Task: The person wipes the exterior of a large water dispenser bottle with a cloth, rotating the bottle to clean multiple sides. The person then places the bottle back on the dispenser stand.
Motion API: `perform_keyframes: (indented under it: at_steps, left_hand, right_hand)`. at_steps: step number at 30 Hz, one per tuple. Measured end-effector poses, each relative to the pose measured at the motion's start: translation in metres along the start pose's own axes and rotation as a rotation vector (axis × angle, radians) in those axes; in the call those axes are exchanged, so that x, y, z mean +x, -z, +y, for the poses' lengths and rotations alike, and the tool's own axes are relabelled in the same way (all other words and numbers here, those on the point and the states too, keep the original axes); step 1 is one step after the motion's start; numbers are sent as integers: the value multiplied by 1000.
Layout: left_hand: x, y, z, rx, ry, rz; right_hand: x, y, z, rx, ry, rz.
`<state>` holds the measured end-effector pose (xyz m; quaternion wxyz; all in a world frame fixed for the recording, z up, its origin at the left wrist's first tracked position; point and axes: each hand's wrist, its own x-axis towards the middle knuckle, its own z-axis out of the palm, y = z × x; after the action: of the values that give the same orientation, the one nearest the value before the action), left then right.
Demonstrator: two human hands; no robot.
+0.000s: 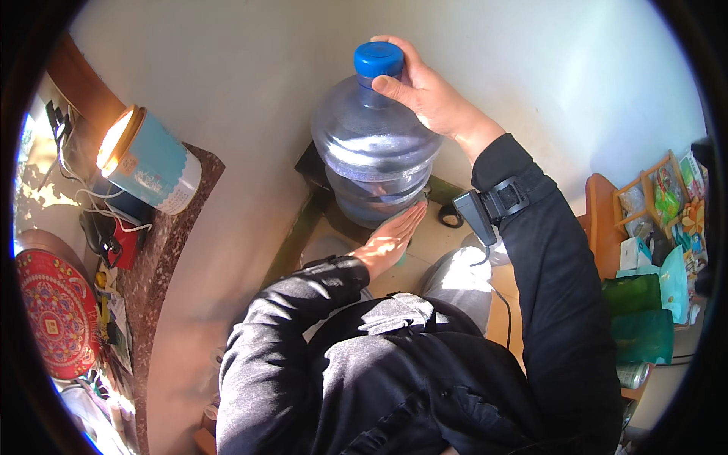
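A large clear plastic water jug [375,148] with a blue cap [379,58] is before me in the corner of the room. My right hand [424,91] is wrapped around its neck just below the cap, thumb in front. Straight fingers held together, my left hand [392,242] lies flat against the jug's lower side near its base; the palm side is hidden. Around my right sleeve is a black strap carrying a small device [475,216] with a cable hanging from it. Whether the jug's base rests on the floor cannot be made out.
On the left, a speckled stone ledge [151,307] carries a light-blue tub [156,165], cables and a red patterned round tin [57,315]. A roll of black tape [450,216] lies on the tiled floor. Wooden shelving [604,219] on the right holds packets and green bags [634,298].
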<state>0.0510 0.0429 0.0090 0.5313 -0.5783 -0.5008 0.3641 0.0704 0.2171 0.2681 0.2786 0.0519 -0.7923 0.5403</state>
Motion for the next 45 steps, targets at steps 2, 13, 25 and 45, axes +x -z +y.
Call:
perform_keyframes:
  at_steps: [2, 13, 25, 45]
  left_hand:
    - [16, 3, -3, 319, -150, -55]
    - [46, 7, -51, -148, -319, 7]
    - [-70, -38, -40, -797, 54, 305]
    - [-110, -41, -22, -1517, 936, -31]
  right_hand:
    - [0, 0, 1, -18, 17, 5]
    - [0, 1, 3, 58, 8, 0]
    - [-1, 0, 1, 69, -49, 38]
    - [-5, 9, -2, -138, -150, 56]
